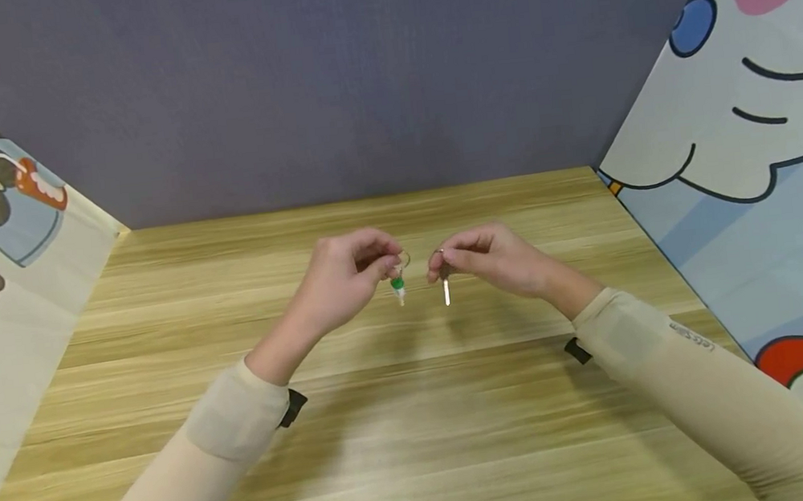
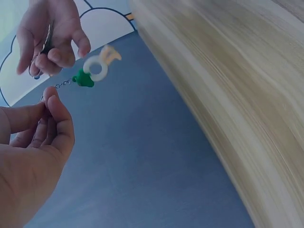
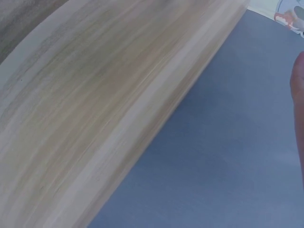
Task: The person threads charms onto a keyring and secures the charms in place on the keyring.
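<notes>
Near the middle of the table, my left hand [image 1: 346, 281] pinches a keychain [image 1: 397, 283] by its metal end between thumb and fingers. In the left wrist view, a short chain leads to a green piece [image 2: 84, 79], a white ring [image 2: 96, 69] and a beige end piece [image 2: 110, 55]. Across a small gap, my right hand [image 1: 500, 263] pinches a key [image 1: 447, 291], its bright blade pointing down. Part of a thin ring shows by the right fingers. Both hands are raised over the table. Only a sliver of the right hand [image 3: 299, 90] appears in the right wrist view.
The wood-grain table [image 1: 421, 458] spreads below both hands. A dark grey-blue panel [image 1: 357, 85] rises at its back edge. Cartoon-printed panels stand on the left [image 1: 18, 336] and the right [image 1: 761, 135].
</notes>
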Demonstrator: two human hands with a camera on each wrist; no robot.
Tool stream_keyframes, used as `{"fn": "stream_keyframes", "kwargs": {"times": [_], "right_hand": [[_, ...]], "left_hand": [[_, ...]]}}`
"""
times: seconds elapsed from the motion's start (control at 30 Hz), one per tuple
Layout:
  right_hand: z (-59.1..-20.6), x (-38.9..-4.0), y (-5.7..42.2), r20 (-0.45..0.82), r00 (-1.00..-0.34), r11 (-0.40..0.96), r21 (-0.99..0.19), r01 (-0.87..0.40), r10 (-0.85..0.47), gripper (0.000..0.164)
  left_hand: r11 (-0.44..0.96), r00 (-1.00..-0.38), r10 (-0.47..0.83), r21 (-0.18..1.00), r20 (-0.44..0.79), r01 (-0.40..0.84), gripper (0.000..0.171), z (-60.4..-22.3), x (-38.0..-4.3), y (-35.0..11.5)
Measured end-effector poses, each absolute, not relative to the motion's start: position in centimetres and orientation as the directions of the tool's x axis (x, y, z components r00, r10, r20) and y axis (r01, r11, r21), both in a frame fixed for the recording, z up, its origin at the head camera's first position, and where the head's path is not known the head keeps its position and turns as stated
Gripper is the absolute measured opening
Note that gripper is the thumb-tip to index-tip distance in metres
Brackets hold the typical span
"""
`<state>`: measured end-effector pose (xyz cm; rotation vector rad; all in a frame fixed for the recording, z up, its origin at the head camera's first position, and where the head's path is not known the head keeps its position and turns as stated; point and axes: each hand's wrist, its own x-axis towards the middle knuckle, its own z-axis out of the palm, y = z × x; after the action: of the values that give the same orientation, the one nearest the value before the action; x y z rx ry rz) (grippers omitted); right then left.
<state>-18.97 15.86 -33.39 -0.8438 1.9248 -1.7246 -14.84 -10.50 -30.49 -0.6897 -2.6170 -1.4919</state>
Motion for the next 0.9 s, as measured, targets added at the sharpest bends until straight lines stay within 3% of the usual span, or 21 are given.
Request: {"fn": "stream_keyframes", "kwargs": {"times": [0.17, 0.43, 0.67, 0.9], "right_hand": [[-33.2, -18.8, 15.6, 0.146, -0.709, 0.018, -0.976, -0.219, -0.690, 0.034], [-33.6, -17.3, 14.3, 0.309, -0.764, 0.172, -0.862, -0.476, -0.566, 0.016], [-34.1, -16.2, 13.2, 0.509, -0.702, 0.159, -0.742, -0.651, -0.498, 0.009], [-34.6, -16.0, 12.6, 0.658, -0.636, 0.277, -0.575, -0.770, -0.403, 0.011]], "left_hand": [[0.416, -0.909, 0.338, 0.827, 0.244, 0.377, 0.009, -30.3, -14.5, -10.3], [0.406, -0.933, 0.285, 0.854, 0.218, 0.324, 0.011, -30.1, -14.2, -9.7], [0.405, -0.953, 0.231, 0.871, 0.195, 0.277, 0.011, -29.9, -14.0, -9.2], [0.402, -0.952, 0.228, 0.870, 0.207, 0.285, 0.013, -29.8, -13.5, -8.9]]}}
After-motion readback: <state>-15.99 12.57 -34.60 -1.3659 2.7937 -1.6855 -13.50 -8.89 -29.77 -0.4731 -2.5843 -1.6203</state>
